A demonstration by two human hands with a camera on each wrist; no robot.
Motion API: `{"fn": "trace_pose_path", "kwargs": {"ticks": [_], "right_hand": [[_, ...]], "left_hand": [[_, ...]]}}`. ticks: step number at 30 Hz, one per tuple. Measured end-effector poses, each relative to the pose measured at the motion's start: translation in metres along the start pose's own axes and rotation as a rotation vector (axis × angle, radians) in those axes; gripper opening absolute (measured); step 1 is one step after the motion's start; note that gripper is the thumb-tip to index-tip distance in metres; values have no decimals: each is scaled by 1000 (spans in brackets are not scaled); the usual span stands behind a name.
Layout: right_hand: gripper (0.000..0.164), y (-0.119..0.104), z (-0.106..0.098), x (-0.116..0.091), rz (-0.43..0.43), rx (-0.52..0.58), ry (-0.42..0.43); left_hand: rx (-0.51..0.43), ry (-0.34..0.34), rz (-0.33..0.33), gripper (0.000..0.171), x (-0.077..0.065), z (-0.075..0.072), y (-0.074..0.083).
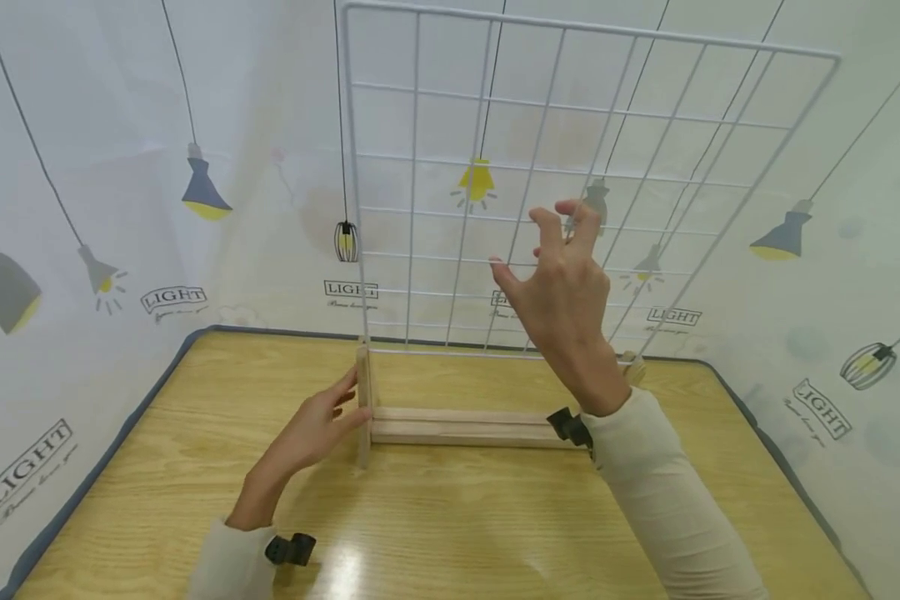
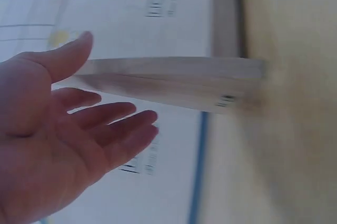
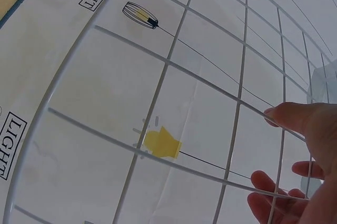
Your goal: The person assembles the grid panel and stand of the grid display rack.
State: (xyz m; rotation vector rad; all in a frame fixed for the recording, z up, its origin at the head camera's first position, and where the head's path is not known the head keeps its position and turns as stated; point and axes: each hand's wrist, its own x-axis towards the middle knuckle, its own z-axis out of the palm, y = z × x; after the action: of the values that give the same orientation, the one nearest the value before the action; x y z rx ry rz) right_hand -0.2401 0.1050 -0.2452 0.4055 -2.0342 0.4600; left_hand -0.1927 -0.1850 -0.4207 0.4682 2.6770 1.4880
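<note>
A white wire grid panel (image 1: 546,103) stands upright at the back of a wooden stand, its lower edge near the stand's end pieces. The stand has a left upright (image 1: 363,392), a long crossbar (image 1: 465,429) and a right end piece (image 1: 633,368), partly hidden by my right arm. My left hand (image 1: 311,429) is at the left upright, thumb and fingertips right by its outer side. In the left wrist view its fingers are loosely spread beside the wood (image 2: 174,69). My right hand (image 1: 570,287) is raised at the grid, fingers bent and spread; thumb and fingertips overlap the wires.
The wooden-look table (image 1: 450,525) has a dark blue edge (image 1: 112,442) along its sides and back. Behind it hangs a white backdrop (image 1: 270,108) printed with lamps and the word LIGHT. Small black cameras sit on both wrists, at the cuffs.
</note>
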Motion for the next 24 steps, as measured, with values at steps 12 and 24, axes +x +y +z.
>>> {"fn": "trace_pose_path", "kwargs": {"ticks": [12, 24], "right_hand": [[60, -1, 3, -1, 25, 36, -24], [61, 0, 2, -3, 21, 8, -34]], "left_hand": [[-279, 390, 395, 46, 44, -47, 110], [-491, 482, 460, 31, 75, -47, 143]]}}
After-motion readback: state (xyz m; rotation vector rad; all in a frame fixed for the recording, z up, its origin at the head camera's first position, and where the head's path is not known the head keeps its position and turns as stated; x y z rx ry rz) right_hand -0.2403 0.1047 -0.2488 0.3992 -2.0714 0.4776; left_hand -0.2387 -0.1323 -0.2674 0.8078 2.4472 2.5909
